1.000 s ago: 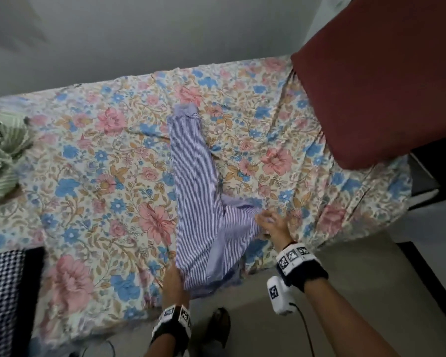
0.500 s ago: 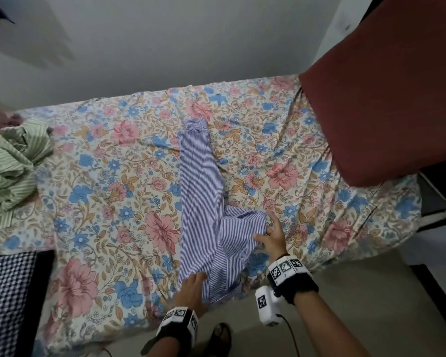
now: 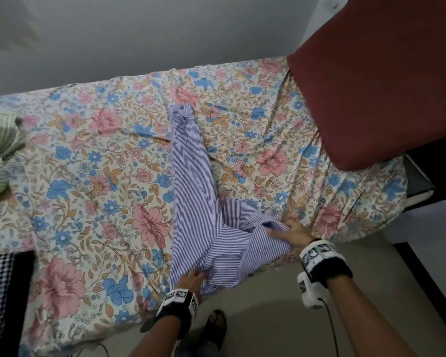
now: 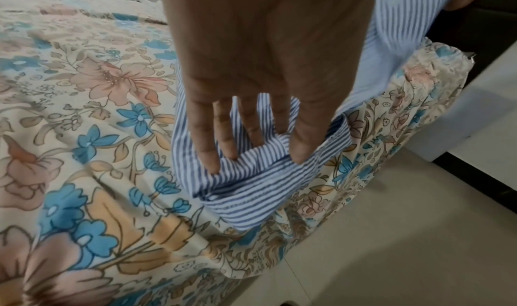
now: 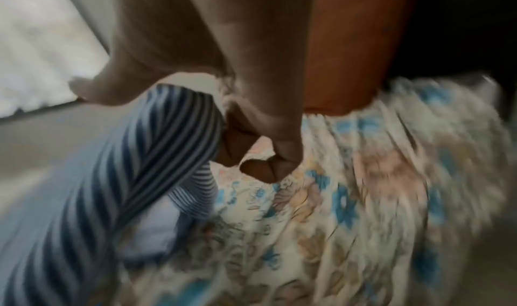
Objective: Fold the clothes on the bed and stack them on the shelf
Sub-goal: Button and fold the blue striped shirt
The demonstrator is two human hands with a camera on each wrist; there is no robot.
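Lengthwise, shirt (image 3: 193, 181) (collar away)

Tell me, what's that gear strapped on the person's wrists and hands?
Both hands are bare, no gloves or sleeves. Each wrist carries a black band ringed with white squares printed with black square-code markers. Under the right wrist band hangs a white block bearing another marker, with a thin dark cable trailing from it.
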